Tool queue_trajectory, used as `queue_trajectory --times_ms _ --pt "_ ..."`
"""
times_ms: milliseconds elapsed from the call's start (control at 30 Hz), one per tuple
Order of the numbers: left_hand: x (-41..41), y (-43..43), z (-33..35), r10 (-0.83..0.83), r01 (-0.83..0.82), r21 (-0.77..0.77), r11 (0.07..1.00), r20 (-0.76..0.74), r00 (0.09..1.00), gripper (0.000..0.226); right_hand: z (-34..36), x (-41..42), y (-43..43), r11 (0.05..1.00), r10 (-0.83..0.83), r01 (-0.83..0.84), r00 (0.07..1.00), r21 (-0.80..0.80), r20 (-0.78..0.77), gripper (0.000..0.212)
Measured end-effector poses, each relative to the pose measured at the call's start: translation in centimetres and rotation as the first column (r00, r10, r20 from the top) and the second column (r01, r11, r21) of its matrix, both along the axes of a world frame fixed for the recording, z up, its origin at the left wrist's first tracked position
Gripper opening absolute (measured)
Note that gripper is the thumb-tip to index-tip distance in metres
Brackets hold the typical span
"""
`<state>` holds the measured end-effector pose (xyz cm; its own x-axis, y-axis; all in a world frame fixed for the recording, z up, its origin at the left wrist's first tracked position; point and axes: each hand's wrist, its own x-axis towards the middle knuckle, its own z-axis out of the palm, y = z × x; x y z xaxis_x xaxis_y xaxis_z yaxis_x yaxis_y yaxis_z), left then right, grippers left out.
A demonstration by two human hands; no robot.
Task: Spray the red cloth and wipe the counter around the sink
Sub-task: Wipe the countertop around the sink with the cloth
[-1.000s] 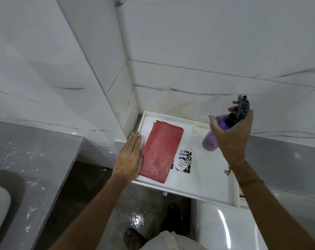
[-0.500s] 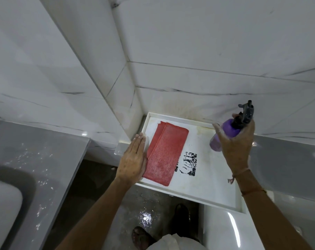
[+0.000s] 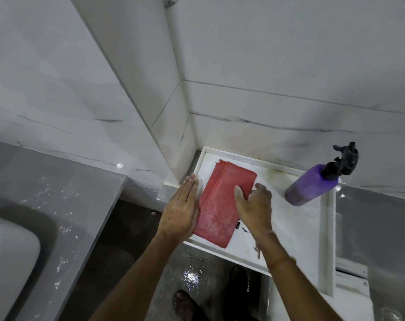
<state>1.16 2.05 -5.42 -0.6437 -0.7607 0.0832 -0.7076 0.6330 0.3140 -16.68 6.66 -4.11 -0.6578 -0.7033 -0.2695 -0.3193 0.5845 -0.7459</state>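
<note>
Head view: the red cloth, folded, lies flat on the white tray in the tiled corner. My left hand lies flat, fingers straight and together, against the cloth's left edge; that grip holds nothing. My right hand rests on the cloth's right edge, fingers loosely curled, grip not clamped. The purple spray bottle stands on the tray's far right, apart from both hands. The grey worktop and sink lie to the left.

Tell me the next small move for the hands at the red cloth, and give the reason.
Probably close the right hand on the red cloth and lift it off the white tray. The purple spray bottle stands free on the tray, the right hand's fingers already rest on the cloth, and the left hand lies flat at its edge.
</note>
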Motion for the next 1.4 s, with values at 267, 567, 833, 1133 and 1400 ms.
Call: queue_trajectory --times_ms 267,567,833,1133,1400 --pt "0.0 -0.2 -0.3 -0.006 0.006 -0.022 1.000 0.012 1.000 0.053 -0.6 -1.4 -3.2 0.998 -0.020 0.007 0.984 0.070 0.176 0.045" --pt "1.8 1.0 1.1 0.060 -0.061 -0.007 0.998 -0.088 0.994 0.045 0.6 -0.6 -1.7 0.948 0.301 -0.164 0.744 -0.273 0.596 0.020" --pt "12.6 4.8 3.7 0.331 -0.347 -0.048 0.937 -0.206 0.921 0.045 6.1 3.2 0.4 0.866 0.387 -0.129 0.785 -0.482 0.484 0.052" --pt "27.9 6.9 6.6 0.622 -0.652 -0.004 0.758 -0.296 0.725 0.048 10.4 17.3 -1.2 0.885 0.345 -0.123 0.820 -0.448 0.457 0.019" --pt "35.2 2.1 9.5 0.717 -0.803 -0.056 0.593 -0.419 0.558 0.049 10.8 29.8 -12.8 0.809 0.438 -0.368 0.897 -0.458 0.053 0.031"
